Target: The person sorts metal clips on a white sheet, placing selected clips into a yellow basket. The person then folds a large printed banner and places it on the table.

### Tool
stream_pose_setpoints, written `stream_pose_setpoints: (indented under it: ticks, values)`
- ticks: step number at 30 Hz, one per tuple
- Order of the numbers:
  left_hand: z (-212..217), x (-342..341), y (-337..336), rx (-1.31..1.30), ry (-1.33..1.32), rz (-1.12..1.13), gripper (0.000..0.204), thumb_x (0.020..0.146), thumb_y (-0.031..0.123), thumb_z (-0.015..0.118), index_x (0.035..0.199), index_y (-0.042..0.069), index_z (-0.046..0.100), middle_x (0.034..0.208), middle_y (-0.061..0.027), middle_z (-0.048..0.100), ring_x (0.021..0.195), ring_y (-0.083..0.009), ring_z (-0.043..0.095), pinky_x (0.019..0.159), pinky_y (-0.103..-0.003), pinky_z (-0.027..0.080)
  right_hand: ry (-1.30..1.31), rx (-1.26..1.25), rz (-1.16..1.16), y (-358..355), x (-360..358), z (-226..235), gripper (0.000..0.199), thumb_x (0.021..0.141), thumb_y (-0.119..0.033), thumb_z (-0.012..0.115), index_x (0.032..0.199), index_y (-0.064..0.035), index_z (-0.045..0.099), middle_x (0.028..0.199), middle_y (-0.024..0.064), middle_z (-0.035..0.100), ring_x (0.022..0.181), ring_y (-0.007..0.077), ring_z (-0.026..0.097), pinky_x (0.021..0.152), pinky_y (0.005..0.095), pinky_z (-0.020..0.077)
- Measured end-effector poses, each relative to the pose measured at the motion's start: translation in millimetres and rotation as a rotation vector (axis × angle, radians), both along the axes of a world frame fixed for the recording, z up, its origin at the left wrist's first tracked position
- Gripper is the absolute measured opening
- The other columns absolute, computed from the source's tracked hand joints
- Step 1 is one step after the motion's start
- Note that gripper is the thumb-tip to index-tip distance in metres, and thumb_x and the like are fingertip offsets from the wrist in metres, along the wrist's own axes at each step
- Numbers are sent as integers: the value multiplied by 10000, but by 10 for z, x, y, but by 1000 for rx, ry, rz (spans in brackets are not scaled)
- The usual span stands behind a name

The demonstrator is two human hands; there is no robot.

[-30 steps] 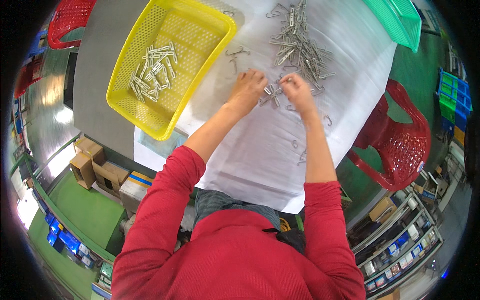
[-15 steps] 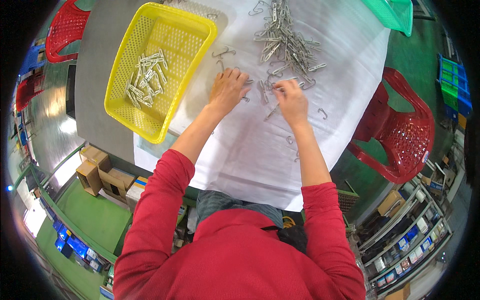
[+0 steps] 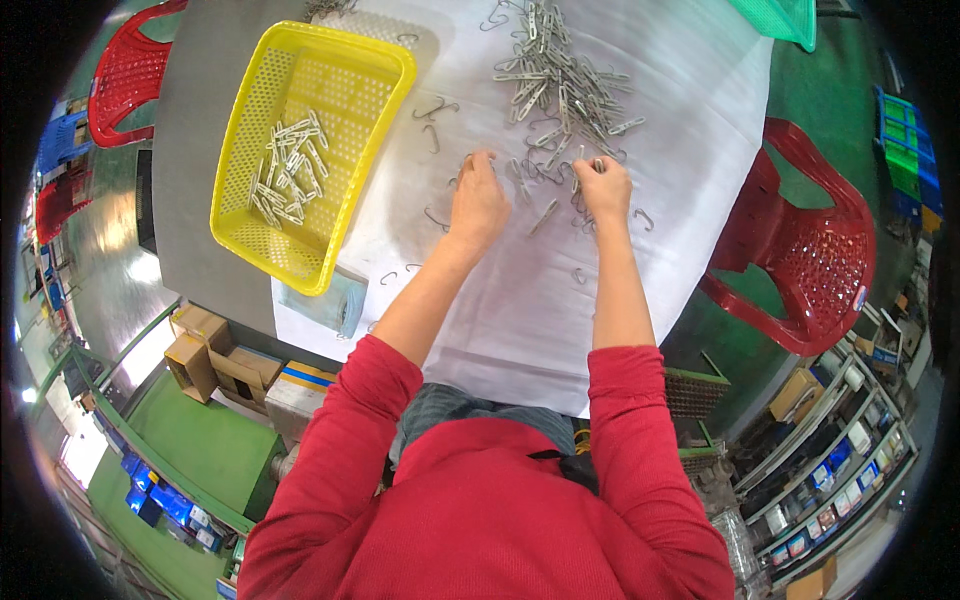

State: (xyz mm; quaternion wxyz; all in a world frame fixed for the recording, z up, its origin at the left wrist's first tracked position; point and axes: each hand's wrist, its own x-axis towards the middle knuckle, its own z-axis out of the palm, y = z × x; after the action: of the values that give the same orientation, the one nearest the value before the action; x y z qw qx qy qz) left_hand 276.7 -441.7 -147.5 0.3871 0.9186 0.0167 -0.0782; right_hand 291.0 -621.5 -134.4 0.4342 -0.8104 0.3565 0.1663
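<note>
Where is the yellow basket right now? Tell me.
In the head view the yellow basket sits at the table's left side, left of the left hand, with a small heap of metal clips inside it.

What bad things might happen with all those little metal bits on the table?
The small metal hooks lie loose on the white sheet; some near the left hand and right hand might get brushed away. The pile of metal strips is tangled, so pulling one could drag others along. The yellow basket sits near the table's edge, so a bump might tip it.
</note>
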Motion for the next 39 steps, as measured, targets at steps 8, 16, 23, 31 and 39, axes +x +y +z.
stream_pose_setpoints:
  ticks: [8,16,23,31,39]
  values:
    - [28,60,-313,376,36,-191,224,755,195,620,885,42,520,954,-124,549,896,-306,520,739,-409,430,-345,862,-315,-419,-176,-65,156,796,-142,560,912,-46,518,807,79,584,721,212,598,598,305,466]
    - [136,202,43,-632,683,-13,148,801,125,484,895,30,548,811,-56,555,721,-187,568,665,-339,479,-207,-598,468,-235,196,42,215,755,-236,644,893,-80,588,829,119,635,774,296,610,665,409,459]
    - [126,607,-179,-213,400,-21,191,806,237,545,802,47,569,720,-67,589,715,-209,596,629,-345,471,-40,-96,417,-297,82,101,171,773,-190,625,846,-51,557,745,74,601,648,195,579,566,330,434]
    - [-2,832,-611,283,187,-309,227,724,271,634,827,70,608,760,-126,630,745,-284,604,641,-387,458,-241,1172,-299,-329,-260,446,138,825,-86,538,949,-56,485,693,9,504,568,95,461,478,199,314]
    - [261,688,141,-358,677,-205,282,718,293,689,828,44,618,687,-14,589,611,-100,491,533,-275,389,-224,-297,984,80,-483,50,171,755,-187,616,896,-109,563,691,105,602,687,265,606,566,382,446]
